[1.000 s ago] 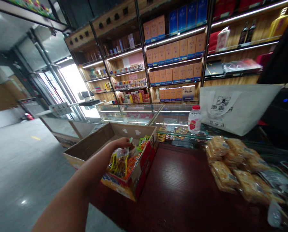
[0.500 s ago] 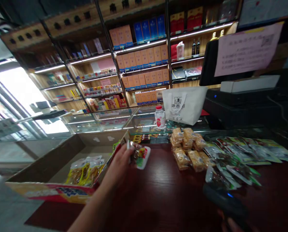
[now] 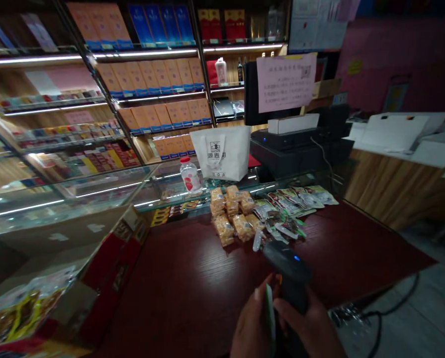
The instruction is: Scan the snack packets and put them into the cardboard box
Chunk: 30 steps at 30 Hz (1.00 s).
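Note:
My right hand (image 3: 311, 318) is wrapped round the handle of a dark barcode scanner (image 3: 287, 261) with a blue light on top. Close against it, my left hand (image 3: 250, 318) grips a small snack packet (image 3: 270, 313), seen nearly edge-on with a white and green rim. Just beyond the scanner lies a pile of small snack packets (image 3: 282, 226) with clear and green parts. Beside that pile, several clear-wrapped golden snack blocks (image 3: 224, 228) sit grouped on the dark red table (image 3: 177, 278).
An open cardboard box (image 3: 106, 278) holding yellow snack packets (image 3: 24, 311) stands at left. Behind are a red-capped bottle (image 3: 190, 176), a white bag (image 3: 222, 154) and a monitor (image 3: 250, 94) with a pink notice. Flat snack packets (image 3: 304, 196) lie farther back. A cable (image 3: 381, 318) hangs at right.
My left hand has carried the small snack packet from beside the box rightward to the barcode scanner. The view has turned right. My right hand keeps hold of the scanner.

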Motion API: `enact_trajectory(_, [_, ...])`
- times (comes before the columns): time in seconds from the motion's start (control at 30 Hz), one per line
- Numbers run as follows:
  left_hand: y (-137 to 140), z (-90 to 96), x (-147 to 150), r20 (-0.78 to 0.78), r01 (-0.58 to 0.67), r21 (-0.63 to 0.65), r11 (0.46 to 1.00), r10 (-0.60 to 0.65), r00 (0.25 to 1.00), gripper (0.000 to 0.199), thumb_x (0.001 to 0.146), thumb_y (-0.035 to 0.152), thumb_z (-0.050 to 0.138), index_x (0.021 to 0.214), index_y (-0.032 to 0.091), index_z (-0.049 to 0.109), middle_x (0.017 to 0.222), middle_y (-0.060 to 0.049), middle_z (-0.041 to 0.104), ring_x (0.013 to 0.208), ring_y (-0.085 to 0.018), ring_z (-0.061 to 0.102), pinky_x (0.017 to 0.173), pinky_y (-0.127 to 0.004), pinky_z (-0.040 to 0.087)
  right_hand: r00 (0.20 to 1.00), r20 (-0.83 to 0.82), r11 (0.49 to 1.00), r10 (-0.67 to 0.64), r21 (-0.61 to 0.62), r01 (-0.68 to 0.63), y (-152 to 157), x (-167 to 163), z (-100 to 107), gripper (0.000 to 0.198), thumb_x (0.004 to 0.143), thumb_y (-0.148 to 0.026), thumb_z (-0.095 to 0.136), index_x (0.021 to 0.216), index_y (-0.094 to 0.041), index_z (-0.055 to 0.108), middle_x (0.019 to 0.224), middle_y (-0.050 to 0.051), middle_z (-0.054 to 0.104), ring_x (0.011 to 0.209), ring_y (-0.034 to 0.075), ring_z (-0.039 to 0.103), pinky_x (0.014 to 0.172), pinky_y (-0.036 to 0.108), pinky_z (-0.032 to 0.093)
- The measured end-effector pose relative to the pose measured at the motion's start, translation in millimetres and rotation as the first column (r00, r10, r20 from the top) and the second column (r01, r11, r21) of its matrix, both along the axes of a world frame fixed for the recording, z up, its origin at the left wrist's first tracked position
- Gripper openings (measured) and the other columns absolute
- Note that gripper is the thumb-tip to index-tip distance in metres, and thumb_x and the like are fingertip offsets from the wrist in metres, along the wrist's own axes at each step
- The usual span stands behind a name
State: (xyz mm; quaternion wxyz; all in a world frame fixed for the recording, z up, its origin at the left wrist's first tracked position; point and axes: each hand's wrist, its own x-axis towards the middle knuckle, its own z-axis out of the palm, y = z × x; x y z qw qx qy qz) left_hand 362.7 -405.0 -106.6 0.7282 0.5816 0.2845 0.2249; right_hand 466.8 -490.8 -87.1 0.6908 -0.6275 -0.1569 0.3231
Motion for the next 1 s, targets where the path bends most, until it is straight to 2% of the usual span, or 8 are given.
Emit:
enact_trajectory(0.2, [-23.8,9.5,3.3,0.088,-0.036,0.129,0.991,0.025,0.996,0.054,0.09,0.053,0.061,0.139,0.03,0.063,0.158,0.0,0.044,0.152,-0.026,0.027,0.128,-0.04,0.014,1.0,0.008,1.0,0.015,0.022,-0.016,-7.5,9.0,-9.4,0.056,0.068,-0.045,0.088,0.112,-0.017,0.069,0.104,0.008,0.079,0.099,0.032,0.072,0.086,0.035,0.057])
enact_trajectory(0.3, [-29.1,11.5,4.7,0.116,-0.041,0.066,0.997,0.033,0.993,0.058,0.09,0.052,0.062,0.143,0.03,0.058,0.159,-0.001,0.043,0.152,-0.026,0.029,0.127,-0.038,0.017,0.997,-0.073,0.998,-0.005,0.064,0.009,-9.3,9.2,-10.4,0.05,0.07,-0.044,0.09,0.106,-0.017,0.07,0.09,0.005,0.079,0.079,0.026,0.072,0.07,0.031,0.058])
enact_trajectory(0.43, [-16.7,13.4,3.5,0.181,-0.091,-0.118,0.989,0.111,0.977,0.059,0.089,0.048,0.067,0.143,0.03,0.057,0.157,-0.005,0.047,0.147,-0.026,0.039,0.12,-0.035,0.033,0.954,-0.298,0.968,0.038,0.248,0.039,-11.0,13.0,0.7,0.046,0.066,-0.038,0.096,0.1,-0.018,0.071,0.066,-0.003,0.07,0.046,0.011,0.054,0.044,0.019,0.047])
enact_trajectory(0.5, [-5.9,15.7,2.1,0.145,-0.054,-0.231,0.971,0.089,0.985,0.052,0.084,0.044,0.075,0.132,0.026,0.066,0.141,-0.01,0.063,0.127,-0.025,0.061,0.104,-0.032,0.05,0.933,-0.343,0.933,0.106,0.36,0.026,-11.8,19.1,9.3,0.048,0.064,-0.034,0.098,0.101,-0.02,0.071,0.072,-0.004,0.069,0.043,0.007,0.048,0.042,0.016,0.043])
enact_trajectory(0.57, [4.0,19.1,0.4,0.103,0.071,-0.368,0.927,-0.035,0.994,0.042,0.076,0.042,0.083,0.109,0.017,0.075,0.102,-0.011,0.077,0.082,-0.019,0.074,0.07,-0.025,0.058,0.931,-0.322,0.901,0.172,0.434,-0.017,-12.7,27.0,15.9,0.049,0.063,-0.033,0.098,0.102,-0.021,0.071,0.076,-0.003,0.068,0.044,0.005,0.046,0.042,0.015,0.042])
enact_trajectory(0.67, [13.6,25.7,-1.9,0.106,0.169,-0.473,0.865,-0.134,0.985,0.038,0.064,0.04,0.091,0.081,0.012,0.073,0.063,-0.003,0.07,0.042,-0.006,0.054,0.041,-0.015,0.043,0.935,-0.291,0.887,0.203,0.459,-0.05,-13.4,37.1,19.3,0.051,0.065,-0.033,0.097,0.107,-0.023,0.069,0.078,-0.003,0.067,0.048,0.007,0.047,0.046,0.017,0.045])
enact_trajectory(0.8, [18.6,32.5,-2.0,0.074,0.061,-0.431,0.9,-0.032,0.997,0.043,0.055,0.042,0.096,0.07,0.013,0.068,0.057,-0.003,0.069,0.041,-0.009,0.058,0.041,-0.016,0.045,0.954,-0.25,0.907,0.166,0.419,-0.049,-10.4,43.7,17.2,0.057,0.066,-0.033,0.097,0.113,-0.024,0.066,0.082,-0.002,0.068,0.048,0.007,0.048,0.045,0.017,0.044])
enact_trajectory(1.0, [32.1,37.9,4.2,0.059,-0.3,-0.252,0.92,0.324,0.944,0.041,0.05,0.04,0.097,0.068,0.014,0.07,0.064,-0.002,0.074,0.054,-0.013,0.068,0.054,-0.019,0.055,0.999,-0.022,0.968,0.05,0.246,-0.043,-6.2,52.9,11.6,0.053,0.078,-0.049,0.088,0.112,-0.016,0.064,0.054,-0.005,0.057,0.047,0.011,0.048,0.046,0.018,0.041])
